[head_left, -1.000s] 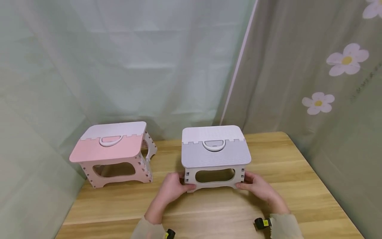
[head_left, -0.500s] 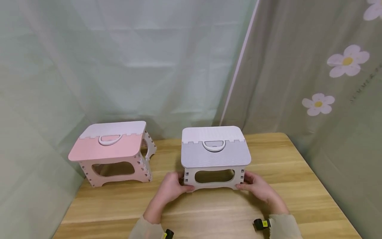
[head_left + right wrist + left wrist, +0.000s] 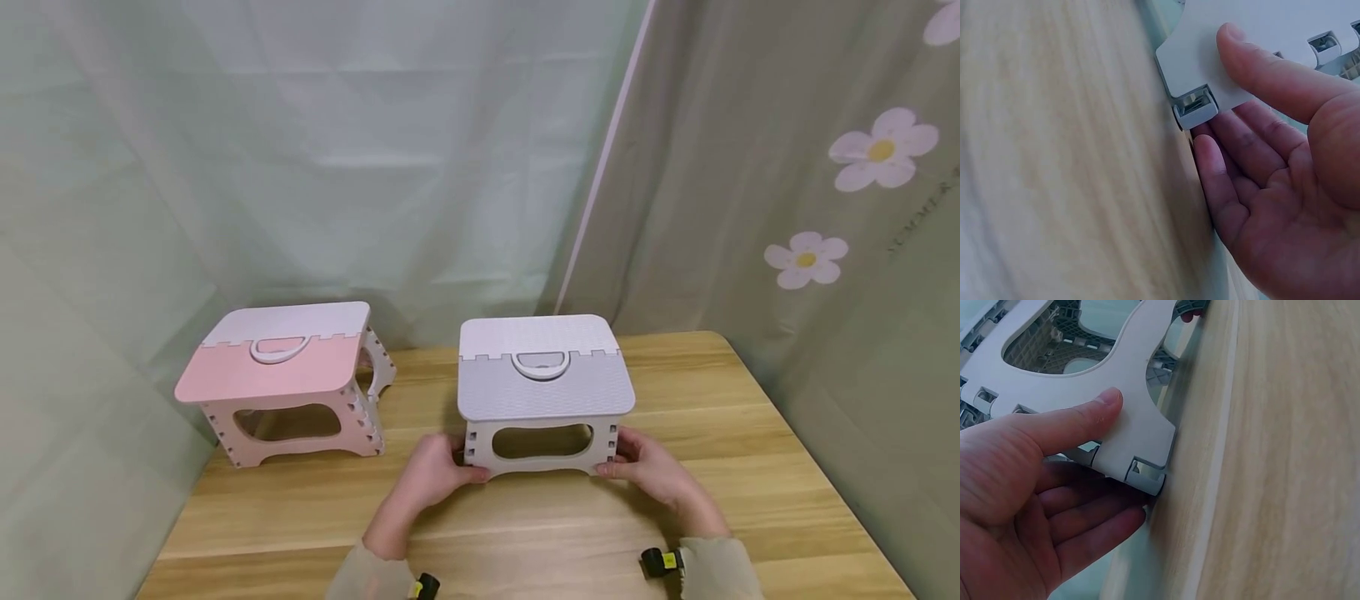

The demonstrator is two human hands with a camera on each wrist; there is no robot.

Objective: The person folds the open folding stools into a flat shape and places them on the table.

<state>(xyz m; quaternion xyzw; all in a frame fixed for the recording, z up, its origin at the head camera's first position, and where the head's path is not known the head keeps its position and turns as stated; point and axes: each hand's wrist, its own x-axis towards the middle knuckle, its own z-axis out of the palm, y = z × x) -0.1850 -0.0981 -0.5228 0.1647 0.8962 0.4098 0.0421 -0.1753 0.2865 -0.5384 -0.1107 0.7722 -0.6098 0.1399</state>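
Note:
A grey and white folding stool point(image 3: 543, 387) stands unfolded on the wooden table point(image 3: 525, 533), its curved handle lying flat in the top. My left hand point(image 3: 431, 475) grips its left front leg; in the left wrist view the thumb presses the leg's face point(image 3: 1141, 394) while the fingers pass behind the edge. On the other side, my right hand point(image 3: 656, 475) grips the right front leg, its thumb on the front of the leg panel point(image 3: 1200, 53) and the fingers behind in the right wrist view. Both hands hold low, close to the tabletop.
A pink and white folding stool point(image 3: 273, 367) stands unfolded at the table's left side. Pale green curtains point(image 3: 390, 167) hang behind and on the left, and a darker curtain with white flowers point(image 3: 806, 260) hangs at the right.
Both hands keep their hold on the grey and white stool. Only a slight shift of the whole head view shows; nothing has visibly moved on the table.

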